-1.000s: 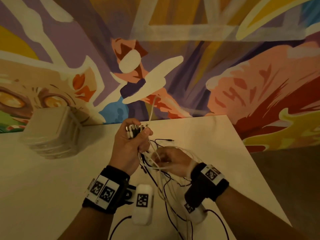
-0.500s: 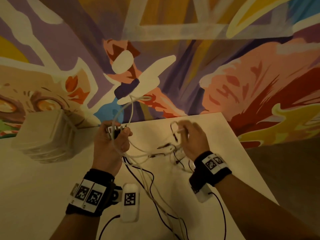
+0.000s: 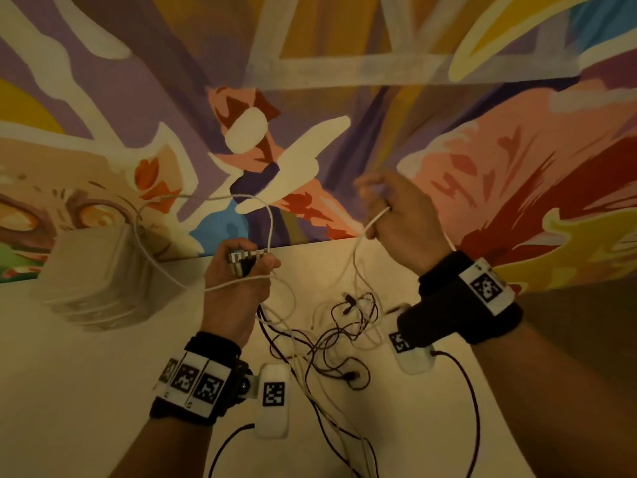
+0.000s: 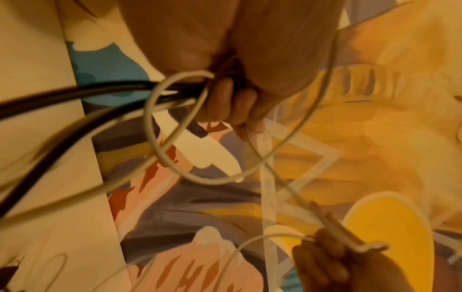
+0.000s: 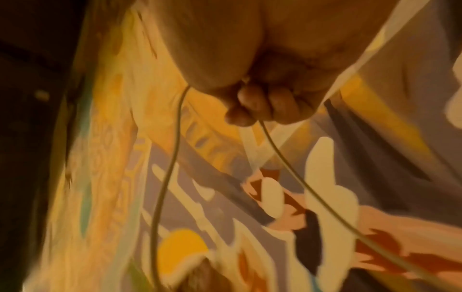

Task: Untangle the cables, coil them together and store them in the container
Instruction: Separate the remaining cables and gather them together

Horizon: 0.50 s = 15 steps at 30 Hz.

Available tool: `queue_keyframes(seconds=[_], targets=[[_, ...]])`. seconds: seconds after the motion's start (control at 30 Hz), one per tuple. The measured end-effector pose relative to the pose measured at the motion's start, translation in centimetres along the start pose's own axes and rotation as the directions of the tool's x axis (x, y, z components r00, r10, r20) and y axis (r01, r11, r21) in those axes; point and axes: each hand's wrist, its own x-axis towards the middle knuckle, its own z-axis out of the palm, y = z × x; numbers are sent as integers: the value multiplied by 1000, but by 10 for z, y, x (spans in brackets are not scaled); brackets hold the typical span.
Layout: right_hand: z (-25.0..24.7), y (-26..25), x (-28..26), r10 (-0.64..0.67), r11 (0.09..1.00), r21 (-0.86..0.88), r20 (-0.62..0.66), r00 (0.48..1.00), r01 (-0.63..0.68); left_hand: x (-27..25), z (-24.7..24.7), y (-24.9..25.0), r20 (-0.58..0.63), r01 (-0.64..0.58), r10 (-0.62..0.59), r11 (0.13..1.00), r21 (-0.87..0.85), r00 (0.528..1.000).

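My left hand (image 3: 241, 274) is raised over the table and grips a bundle of cable plugs (image 3: 245, 258), black and white strands trailing from its fist (image 4: 232, 102). A white cable (image 3: 165, 267) arcs out from that fist in a wide loop to the left. My right hand (image 3: 396, 215) is lifted high at the right and pinches another stretch of white cable (image 3: 374, 220), which hangs down from its curled fingers (image 5: 260, 108). Below both hands a tangle of thin black and white cables (image 3: 344, 332) lies on the table. The pale lidded container (image 3: 93, 274) stands at the left.
The white table (image 3: 86, 391) ends in a corner at the right, with dark floor (image 3: 586, 339) beyond. A painted mural wall (image 3: 344, 81) rises directly behind the table's far edge. Black sensor leads (image 3: 472, 408) run from my wrist units toward me.
My right hand rose from the tangle up and to the right, pulling a white cable with it. The left hand kept its grip on the plugs while a loop swung out leftward.
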Motion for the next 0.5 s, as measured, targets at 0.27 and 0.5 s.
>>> queue_keyframes(seconds=[0.27,0.5], targets=[[28,-22,-3,-84,940,339,142,986,31,-9,45,2,202,-20,3,996,82,979],[23,28,-22,60,851,507,164,985,-137,-2,45,-2,140,92,-77,990,-108,987]])
